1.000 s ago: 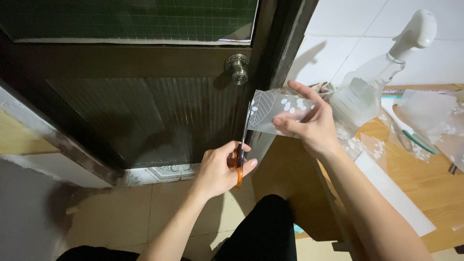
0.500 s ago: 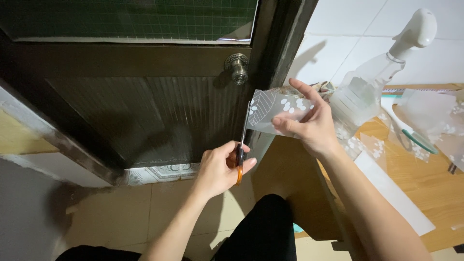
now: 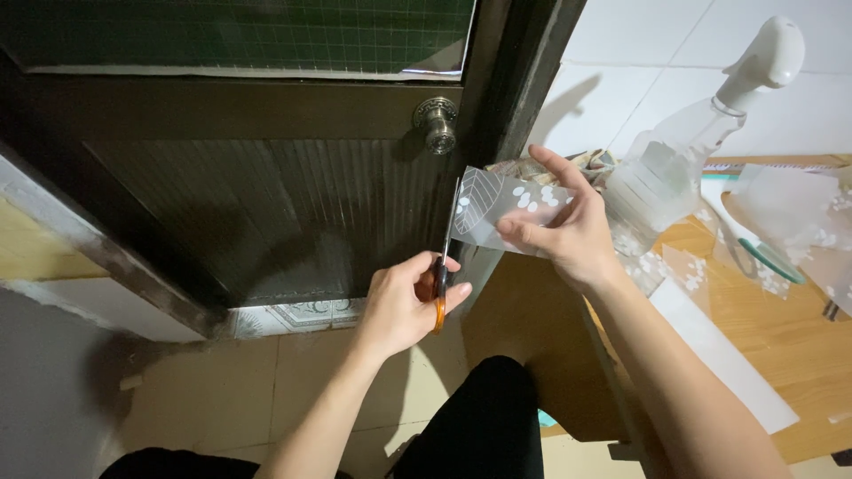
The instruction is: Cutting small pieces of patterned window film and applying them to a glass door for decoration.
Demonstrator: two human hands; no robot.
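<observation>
The left hand (image 3: 404, 306) is closed around the orange handles of a pair of scissors (image 3: 443, 262), blades pointing up and away from the body, their tips at the left edge of a translucent film (image 3: 497, 213) printed with a white leaf and dots. The right hand (image 3: 564, 226) pinches that film between thumb and fingers, holding it up in the air just right of the blades, in front of a dark door (image 3: 266, 204) whose round knob (image 3: 436, 121) sits just above the film. The blades look nearly shut with the film's edge at or between them, so the step in hand appears to be cutting along the side of the leaf print; whether the blades have already bitten into the film cannot be told. The next move would call for the right hand to keep the film taut and feed or turn it toward the blades while the left works the handles in short strokes, since thin film is likely to fold or slip rather than shear. To the right of the right hand, on the wooden table (image 3: 790, 355), stand a clear spray bottle (image 3: 683, 151) with a white head, more pieces of the same dotted film (image 3: 790, 204), and a white strip (image 3: 719, 355) lying beyond the forearm.
</observation>
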